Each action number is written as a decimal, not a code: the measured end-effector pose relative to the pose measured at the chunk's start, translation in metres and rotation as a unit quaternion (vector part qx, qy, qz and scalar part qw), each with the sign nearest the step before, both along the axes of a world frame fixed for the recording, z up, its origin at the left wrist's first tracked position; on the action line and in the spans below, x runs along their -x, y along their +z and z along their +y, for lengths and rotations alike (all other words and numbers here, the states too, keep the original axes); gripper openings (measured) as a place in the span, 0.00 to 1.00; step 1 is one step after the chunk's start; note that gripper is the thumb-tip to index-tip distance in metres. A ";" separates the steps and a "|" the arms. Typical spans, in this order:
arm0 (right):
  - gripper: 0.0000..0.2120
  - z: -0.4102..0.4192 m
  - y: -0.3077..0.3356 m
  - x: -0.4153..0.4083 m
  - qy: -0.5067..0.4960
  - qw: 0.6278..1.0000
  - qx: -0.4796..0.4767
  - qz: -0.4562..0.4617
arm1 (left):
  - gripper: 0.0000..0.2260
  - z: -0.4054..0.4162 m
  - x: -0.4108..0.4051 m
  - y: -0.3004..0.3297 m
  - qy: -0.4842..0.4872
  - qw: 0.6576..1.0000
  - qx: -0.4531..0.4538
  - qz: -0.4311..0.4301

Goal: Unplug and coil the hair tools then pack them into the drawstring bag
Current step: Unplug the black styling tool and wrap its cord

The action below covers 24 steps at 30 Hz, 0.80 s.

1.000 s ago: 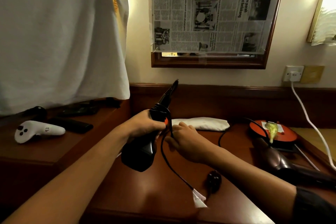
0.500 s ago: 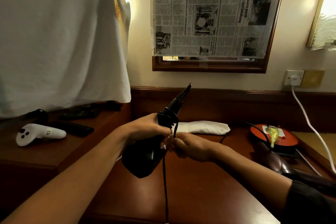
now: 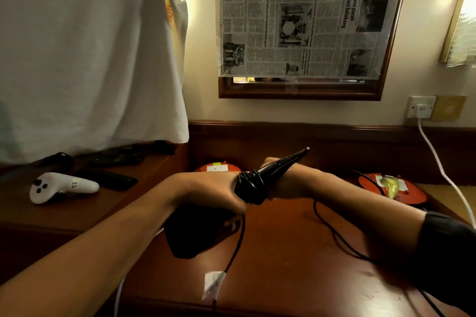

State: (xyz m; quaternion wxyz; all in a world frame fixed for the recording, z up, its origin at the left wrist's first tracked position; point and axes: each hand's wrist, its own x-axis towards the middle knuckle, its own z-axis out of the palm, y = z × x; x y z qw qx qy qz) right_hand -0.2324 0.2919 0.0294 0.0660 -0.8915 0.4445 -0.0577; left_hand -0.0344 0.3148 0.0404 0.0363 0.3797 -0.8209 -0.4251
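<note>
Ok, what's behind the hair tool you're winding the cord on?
Behind the hair tool the right hand is mostly hidden, so its grip cannot be told. A red round object shows past the left hand. The table behind them is covered.

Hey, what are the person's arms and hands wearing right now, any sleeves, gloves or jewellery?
Both hands, left hand and right hand, are bare, with no gloves, and no rings or watch show. The left forearm is uncovered throughout. The right arm has a black sleeve starting near the elbow. No markings are visible.
</note>
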 end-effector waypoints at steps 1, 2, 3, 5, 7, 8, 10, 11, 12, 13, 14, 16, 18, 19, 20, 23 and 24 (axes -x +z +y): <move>0.05 -0.004 0.001 0.001 0.010 1.000 0.015 0.017 | 0.21 0.002 0.001 0.001 -0.004 1.000 0.009 -0.015; 0.03 -0.008 0.001 0.001 0.025 0.998 0.032 0.047 | 0.19 0.003 0.002 0.002 -0.007 0.999 0.016 -0.033; 0.01 -0.010 0.001 0.000 0.049 0.994 0.055 0.077 | 0.18 0.005 0.003 0.003 -0.009 0.999 0.021 -0.049; 0.03 -0.010 0.002 0.001 0.109 0.980 0.106 0.126 | 0.16 0.009 0.007 0.006 -0.019 0.996 0.025 -0.078; 0.08 -0.008 0.005 0.002 0.151 0.964 0.144 0.164 | 0.11 0.011 0.011 0.007 -0.035 0.994 0.023 -0.099; 0.10 -0.006 0.007 0.002 0.158 0.961 0.146 0.173 | 0.10 0.012 0.013 0.008 -0.041 0.993 0.019 -0.107; 0.08 -0.008 0.008 0.003 0.153 0.963 0.125 0.183 | 0.14 0.013 0.018 0.010 -0.046 0.991 0.017 -0.121; 0.05 -0.009 0.009 0.003 0.145 0.963 0.114 0.196 | 0.15 0.013 0.020 0.011 -0.048 0.990 0.019 -0.130; 0.04 -0.010 0.012 0.004 0.139 0.963 0.104 0.207 | 0.14 0.014 0.021 0.012 -0.050 0.989 0.019 -0.137; 0.05 -0.010 0.015 0.005 0.140 0.963 0.097 0.207 | 0.10 0.014 0.022 0.014 -0.051 0.988 0.017 -0.143; 0.07 -0.009 0.018 0.005 0.148 0.963 0.093 0.205 | 0.07 0.014 0.022 0.015 -0.051 0.988 0.014 -0.148; 0.13 -0.004 0.025 0.005 0.178 0.960 0.091 0.198 | 0.06 0.013 0.021 0.017 -0.056 0.986 0.001 -0.157; 0.18 0.003 0.030 0.003 0.200 0.951 0.109 0.209 | 0.05 0.014 0.022 0.015 -0.052 0.983 -0.012 -0.178; 0.16 0.005 0.031 0.002 0.218 0.944 0.133 0.211 | 0.07 0.014 0.024 0.013 -0.044 0.980 -0.017 -0.191; 0.12 0.005 0.031 0.001 0.247 0.933 0.162 0.205 | 0.09 0.015 0.026 0.010 -0.032 0.978 -0.017 -0.207; 0.07 0.003 0.027 0.000 0.293 0.905 0.223 0.212 | 0.19 0.013 0.034 0.005 -0.002 0.966 0.013 -0.259; 0.07 0.002 0.028 -0.001 0.295 0.898 0.242 0.220 | 0.20 0.013 0.036 0.004 0.000 0.963 0.017 -0.269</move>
